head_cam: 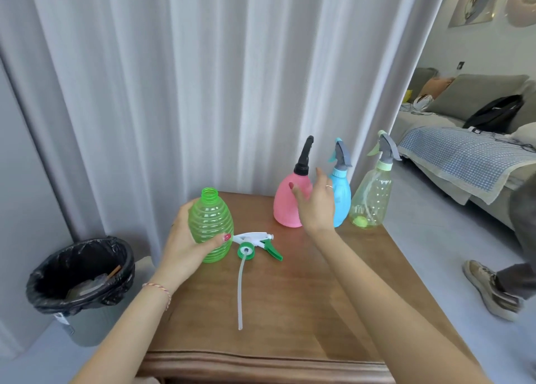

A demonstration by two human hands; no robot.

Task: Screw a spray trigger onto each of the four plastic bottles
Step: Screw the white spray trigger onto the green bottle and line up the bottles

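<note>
My left hand (pixel 185 244) grips a ribbed green bottle (pixel 211 224) with an uncapped neck, standing at the table's left. Just to its right lies a white and green spray trigger (pixel 256 243) on its side, its long clear tube (pixel 240 290) running toward me. My right hand (pixel 314 201) hovers with its fingers spread, holding nothing, in front of a pink bottle (pixel 285 203) with a black trigger and a blue bottle (pixel 342 198) with a grey trigger. A clear yellow-green bottle (pixel 371 198) with a grey trigger stands at the far right corner.
The wooden table (pixel 290 311) stands against grey curtains. A black-lined waste bin (pixel 81 279) sits on the floor at the left. At the right are a sofa (pixel 464 140) and another person's shoe (pixel 490 290) near the table.
</note>
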